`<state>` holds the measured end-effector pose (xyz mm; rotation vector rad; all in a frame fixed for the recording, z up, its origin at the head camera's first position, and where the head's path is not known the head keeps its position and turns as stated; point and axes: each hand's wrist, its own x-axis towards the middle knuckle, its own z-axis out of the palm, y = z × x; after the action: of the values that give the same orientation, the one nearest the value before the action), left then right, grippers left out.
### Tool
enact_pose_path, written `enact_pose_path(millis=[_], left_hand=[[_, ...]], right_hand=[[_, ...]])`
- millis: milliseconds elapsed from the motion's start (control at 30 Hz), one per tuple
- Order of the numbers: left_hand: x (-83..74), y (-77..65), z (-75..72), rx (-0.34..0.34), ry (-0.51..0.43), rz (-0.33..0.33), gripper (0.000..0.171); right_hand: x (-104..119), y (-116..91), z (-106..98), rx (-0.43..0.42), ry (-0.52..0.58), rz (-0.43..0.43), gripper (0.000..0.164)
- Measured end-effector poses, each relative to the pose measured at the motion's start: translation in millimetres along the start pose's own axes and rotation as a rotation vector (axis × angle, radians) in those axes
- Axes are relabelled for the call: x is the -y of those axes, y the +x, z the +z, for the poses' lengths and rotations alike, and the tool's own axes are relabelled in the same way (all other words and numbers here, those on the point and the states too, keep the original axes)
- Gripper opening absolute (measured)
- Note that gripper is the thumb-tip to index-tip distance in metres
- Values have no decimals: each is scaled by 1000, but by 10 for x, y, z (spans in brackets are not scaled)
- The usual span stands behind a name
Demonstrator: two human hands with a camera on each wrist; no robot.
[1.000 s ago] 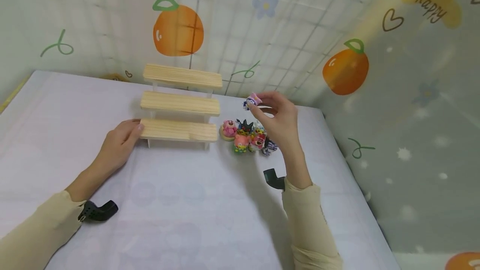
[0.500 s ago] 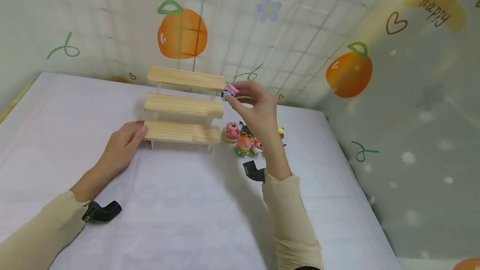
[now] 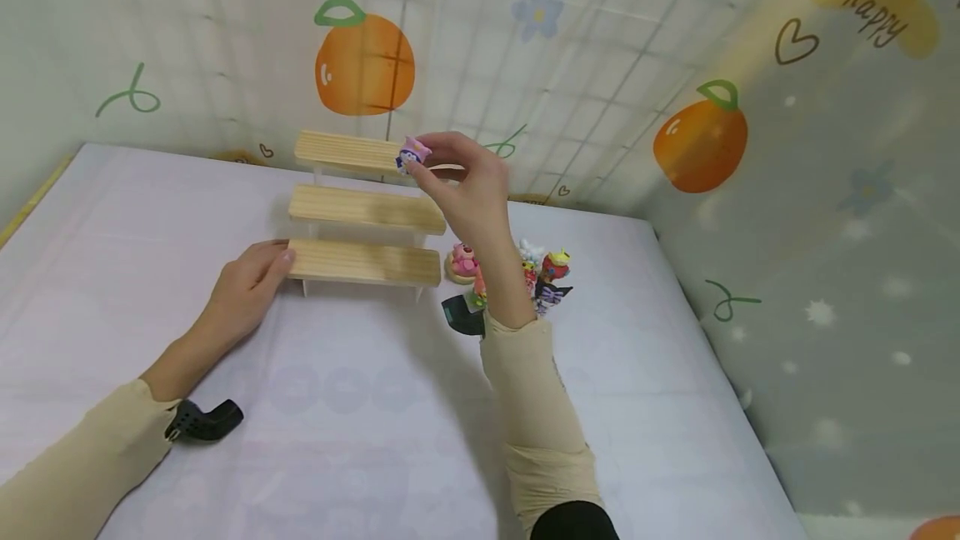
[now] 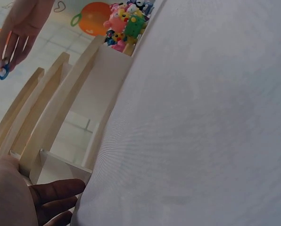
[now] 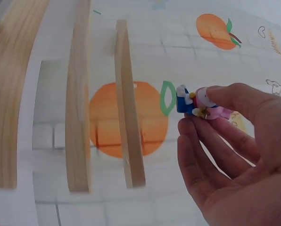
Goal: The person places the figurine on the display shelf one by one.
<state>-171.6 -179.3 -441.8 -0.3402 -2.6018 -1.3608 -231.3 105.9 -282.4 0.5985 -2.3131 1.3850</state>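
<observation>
My right hand [image 3: 471, 190] pinches a small toy figurine [image 3: 413, 154] between thumb and fingers. It is pink on top with a blue and white body, and it hovers in front of the top plank of a three-tier wooden display stand [image 3: 366, 262]. In the right wrist view the figurine [image 5: 197, 102] lies sideways in the fingertips, apart from the planks. My left hand [image 3: 251, 286] holds the left end of the stand's lowest plank, its thumb on the wood. In the left wrist view its fingers [image 4: 58, 189] lie by the pale end support.
Several colourful figurines [image 3: 556, 265] stand clustered to the right of the stand, partly hidden by my right forearm. A white cloth [image 3: 337, 440] covers the table. Behind hangs a curtain with printed oranges [image 3: 365, 65] over a wire grid.
My right hand has carried the figurine leftward and up, from above the cluster to the front of the top plank. The left hand keeps its hold on the stand.
</observation>
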Motion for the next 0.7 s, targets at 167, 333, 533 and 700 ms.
enact_pose_path(millis=[167,333,533,700], left_hand=[[2,-6,3,-9,-5,5,49],[50,-1,15,-2,-5,-6,50],[62,4,27,-1,-2,-12,50],[68,20,28,-10,-6,-8,49]], right_hand=[[-2,84,188,14,56,-7,24],[-27,147,387,29,93,-10,24],[-25,207,548,36,118,-44,26],[-17,279,683,53,125,-42,27]])
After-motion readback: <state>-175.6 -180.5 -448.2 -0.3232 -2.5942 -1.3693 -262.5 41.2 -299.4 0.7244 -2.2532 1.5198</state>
